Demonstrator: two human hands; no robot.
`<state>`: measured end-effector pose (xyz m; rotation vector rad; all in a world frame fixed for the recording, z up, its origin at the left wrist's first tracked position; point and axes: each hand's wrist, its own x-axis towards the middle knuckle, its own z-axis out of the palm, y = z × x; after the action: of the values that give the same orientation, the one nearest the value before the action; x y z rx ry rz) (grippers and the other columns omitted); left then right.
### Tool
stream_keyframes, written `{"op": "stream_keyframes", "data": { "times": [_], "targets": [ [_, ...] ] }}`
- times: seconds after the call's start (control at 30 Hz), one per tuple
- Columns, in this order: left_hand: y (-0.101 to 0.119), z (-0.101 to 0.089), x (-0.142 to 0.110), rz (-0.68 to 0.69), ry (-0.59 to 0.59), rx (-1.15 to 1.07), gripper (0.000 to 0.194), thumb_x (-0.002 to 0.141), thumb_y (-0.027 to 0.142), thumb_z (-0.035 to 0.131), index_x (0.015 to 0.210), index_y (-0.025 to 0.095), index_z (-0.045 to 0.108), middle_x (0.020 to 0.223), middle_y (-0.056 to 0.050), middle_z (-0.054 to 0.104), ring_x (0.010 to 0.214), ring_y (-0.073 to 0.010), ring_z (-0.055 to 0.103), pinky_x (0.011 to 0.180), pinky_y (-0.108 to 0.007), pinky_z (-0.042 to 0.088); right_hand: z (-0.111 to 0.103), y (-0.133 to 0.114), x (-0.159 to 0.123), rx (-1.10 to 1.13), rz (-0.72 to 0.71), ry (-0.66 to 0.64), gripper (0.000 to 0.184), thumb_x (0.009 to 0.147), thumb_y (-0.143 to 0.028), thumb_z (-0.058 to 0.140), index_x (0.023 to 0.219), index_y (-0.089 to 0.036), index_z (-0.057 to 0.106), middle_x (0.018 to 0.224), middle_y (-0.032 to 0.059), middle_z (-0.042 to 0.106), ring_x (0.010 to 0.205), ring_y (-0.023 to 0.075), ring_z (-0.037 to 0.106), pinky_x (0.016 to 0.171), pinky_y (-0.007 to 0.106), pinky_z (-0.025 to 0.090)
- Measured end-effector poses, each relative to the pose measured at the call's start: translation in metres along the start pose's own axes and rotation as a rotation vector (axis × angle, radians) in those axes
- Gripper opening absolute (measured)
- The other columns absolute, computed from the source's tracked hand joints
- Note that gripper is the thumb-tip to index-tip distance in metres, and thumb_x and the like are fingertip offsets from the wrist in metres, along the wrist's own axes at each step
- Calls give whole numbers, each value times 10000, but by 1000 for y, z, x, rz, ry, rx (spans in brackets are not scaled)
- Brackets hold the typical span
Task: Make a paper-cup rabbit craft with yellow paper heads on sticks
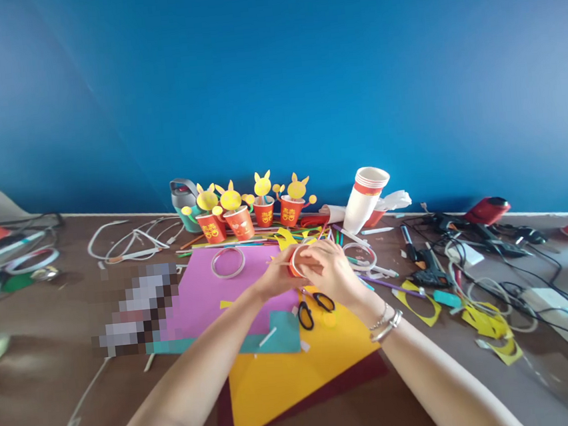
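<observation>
Table bears a purple sheet and an orange sheet; cup stack leans at the back; left of it stand four red cups, each topped by a yellow head, apparently complete; left hand grasps held cup by its side, above the sheets; right hand bends its fingers over the mouth, whether pinching anything cannot be told; held cup shows no head, so judged unfinished; scissors lie nearer, unheld.

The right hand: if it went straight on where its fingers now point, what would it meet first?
Most likely the red cup, which the left hand holds; the fingers of the right hand are at its mouth. Whether they touch it is unclear from this view.
</observation>
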<state>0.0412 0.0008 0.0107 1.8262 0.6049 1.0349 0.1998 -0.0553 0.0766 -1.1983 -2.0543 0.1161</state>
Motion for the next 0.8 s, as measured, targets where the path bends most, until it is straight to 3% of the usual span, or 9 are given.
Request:
{"op": "stream_keyframes", "data": {
  "times": [0.13, 0.23, 0.33, 0.47, 0.6, 0.67, 0.8],
  "targets": [
    [-7, -7, 1, -102, 109, -121, 718, 577, 323, 849, 1201, 208, 513, 1129, -77, 605, 1044, -245, 585, 900, -378, 485, -33, 11, -1, -282, 151, -116, 334, 791, -287, 620, 1111, -196, 594, 1127, 115, 642, 1099, 287, 541, 902, 413, 398],
    [-8, -7, 1, -154, 119, -157, 735, 573, 314, 845, 1212, 214, 495, 1100, -58, 611, 1017, -230, 588, 886, -376, 493, -48, 18, 0, -460, 262, -413, 156, 847, -233, 542, 947, -170, 645, 1000, 130, 695, 1003, 280, 615, 825, 374, 421],
    [-3, -2, -1, -176, 78, -100, 716, 575, 305, 842, 1201, 218, 507, 1065, -51, 631, 988, -228, 595, 878, -385, 493, -43, 14, 2, -562, 324, -562, 208, 859, -114, 466, 788, -160, 656, 804, 129, 712, 815, 247, 664, 744, 338, 422],
    [3, 3, -2, -123, 72, 61, 698, 560, 301, 850, 1183, 222, 544, 1084, -65, 641, 1016, -255, 589, 896, -399, 471, -24, 1, 0, -521, 316, -501, 232, 790, -30, 474, 875, -129, 665, 860, 155, 709, 861, 264, 658, 757, 347, 432],
    [9, 1, 0, -57, 185, 326, 648, 595, 332, 829, 1180, 250, 563, 1135, -76, 624, 1059, -290, 568, 947, -450, 423, -24, -7, -4, -472, 276, -214, 449, 786, -71, 507, 1229, -120, 559, 1192, 190, 609, 1111, 317, 542, 865, 420, 442],
    [13, 2, 1, -7, 216, 481, 617, 634, 334, 803, 1195, 253, 558, 1168, -89, 613, 1096, -312, 548, 973, -470, 390, -27, -12, -4, -391, 163, -106, 462, 830, -142, 520, 1292, -154, 526, 1290, 175, 544, 1197, 320, 474, 943, 455, 417],
    [17, 10, -1, 37, 182, 671, 450, 770, 281, 679, 1199, 224, 556, 1183, -116, 605, 1132, -335, 519, 1001, -490, 321, -19, -24, -5, -279, -129, -60, 348, 879, -294, 573, 1223, -247, 604, 1395, 120, 462, 1321, 313, 346, 1059, 496, 320]
  ]
}}
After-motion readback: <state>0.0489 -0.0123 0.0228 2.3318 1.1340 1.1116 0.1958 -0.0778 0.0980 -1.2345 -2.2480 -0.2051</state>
